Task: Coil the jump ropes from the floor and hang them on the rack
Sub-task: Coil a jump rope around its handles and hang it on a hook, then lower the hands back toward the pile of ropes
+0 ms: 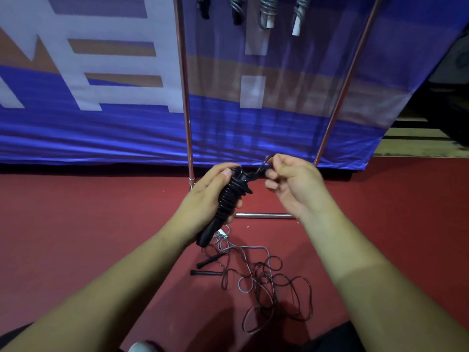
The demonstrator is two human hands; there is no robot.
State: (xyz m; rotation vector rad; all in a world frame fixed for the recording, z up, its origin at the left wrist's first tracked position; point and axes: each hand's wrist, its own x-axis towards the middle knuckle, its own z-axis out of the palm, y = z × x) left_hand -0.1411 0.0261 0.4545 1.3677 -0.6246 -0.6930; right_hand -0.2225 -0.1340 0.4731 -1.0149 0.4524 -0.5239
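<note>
My left hand (206,191) grips a black jump rope (228,201) whose cord is wound tightly round its handles, the handle ends sticking out below my palm. My right hand (291,179) pinches the short free loop of that cord just right of the bundle's top. More jump ropes (256,278) lie tangled on the red floor below my hands, with two black handles at their left. The metal rack (186,102) stands in front of me. Several coiled ropes (267,11) hang from its top, cut off by the frame's edge.
A blue banner (101,128) with white and orange shapes hangs behind the rack. The rack's base bar (264,215) lies on the red floor (88,219) just beyond my hands. A dark area with wooden steps (418,138) is at the right. A shoe tip (140,348) shows at the bottom.
</note>
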